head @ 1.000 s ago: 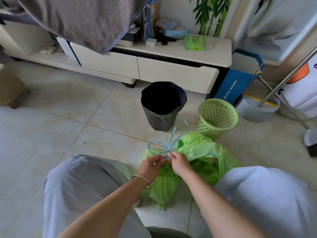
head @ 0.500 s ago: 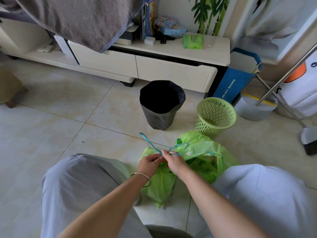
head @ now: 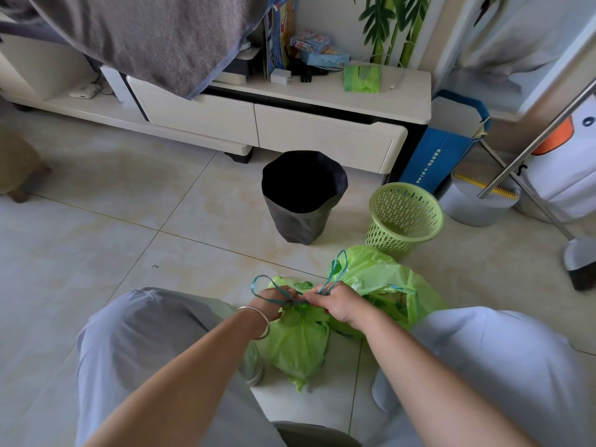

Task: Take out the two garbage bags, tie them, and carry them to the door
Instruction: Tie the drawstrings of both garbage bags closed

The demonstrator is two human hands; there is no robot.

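Two light green garbage bags lie on the tiled floor between my knees. The nearer bag (head: 298, 345) is gathered at its neck. My left hand (head: 274, 303) and my right hand (head: 337, 301) each pinch a loop of its blue drawstring (head: 337, 271) just above that neck, with the loops spread to either side. The second green bag (head: 383, 279) sits behind my right hand with its mouth loose and its own blue string hanging.
A bin lined with a black bag (head: 303, 195) and an unlined green mesh basket (head: 404, 217) stand on the floor ahead. Behind them is a white TV cabinet (head: 322, 130). A blue box (head: 446, 150), a dustpan (head: 480, 204) and a broom handle (head: 532, 140) are at the right.
The drawstring loops, first held up together above the bag, have been pulled apart sideways and down toward the neck. Both hands stayed at the bag's neck.
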